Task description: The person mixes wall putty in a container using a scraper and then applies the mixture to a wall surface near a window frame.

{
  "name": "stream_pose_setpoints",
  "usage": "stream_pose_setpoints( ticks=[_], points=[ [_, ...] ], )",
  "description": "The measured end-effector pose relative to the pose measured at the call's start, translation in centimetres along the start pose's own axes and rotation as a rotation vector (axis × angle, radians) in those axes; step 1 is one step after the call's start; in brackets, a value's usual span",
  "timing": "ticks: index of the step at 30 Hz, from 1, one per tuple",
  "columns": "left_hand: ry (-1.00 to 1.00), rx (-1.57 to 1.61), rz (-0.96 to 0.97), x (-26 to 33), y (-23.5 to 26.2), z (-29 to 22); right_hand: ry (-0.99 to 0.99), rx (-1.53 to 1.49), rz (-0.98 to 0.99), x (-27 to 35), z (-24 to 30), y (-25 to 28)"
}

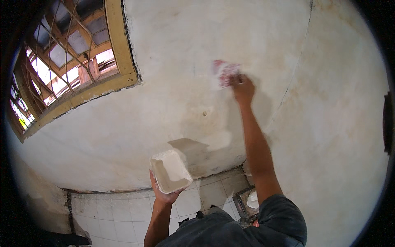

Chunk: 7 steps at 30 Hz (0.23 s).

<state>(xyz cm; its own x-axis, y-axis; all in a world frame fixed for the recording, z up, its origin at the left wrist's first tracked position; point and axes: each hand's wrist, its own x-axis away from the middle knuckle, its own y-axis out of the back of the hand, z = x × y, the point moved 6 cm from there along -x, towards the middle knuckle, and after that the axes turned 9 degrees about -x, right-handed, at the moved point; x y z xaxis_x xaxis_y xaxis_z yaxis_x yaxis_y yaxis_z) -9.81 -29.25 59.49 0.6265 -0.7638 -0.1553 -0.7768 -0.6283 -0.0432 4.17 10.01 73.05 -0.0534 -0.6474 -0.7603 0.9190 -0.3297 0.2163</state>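
My right hand (pixel 243 88) is raised to the pale, blotchy wall (pixel 185 45), its fingers closed on the edge of a thin red-and-white patterned sheet (pixel 225 75). Motion blurs the sheet, and its exact kind is unclear; it appears to lie against the wall. Lower down and to the left, my left hand (pixel 163 195) grips a squarish white tub (pixel 176 187) from beneath. White filler coats the inside of the tub, which is tilted so its opening shows. Between the two hands, a small hole (pixel 204 114) marks the wall.
A yellow-framed window (pixel 131 78) with metal bars is at upper left. A long crack (pixel 297 66) runs down the wall on the right. Below are floor tiles (pixel 119 216) and a dark tray-like box (pixel 239 206) holding something white, close to the wall's foot.
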Motion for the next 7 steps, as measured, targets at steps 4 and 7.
stream_pose_setpoints(
  ticks=[4, 7],
  points=[
    [-0.037, -0.072, 0.021, 0.1, -0.2, -0.4, -0.248, -0.138, 0.001, -5.3, -9.9, 7.6],
    [-0.003, -0.063, 0.031, 0.4, 0.1, 0.0, -0.187, -0.486, 0.044, -3.9, -8.6, 8.0]
  ],
)
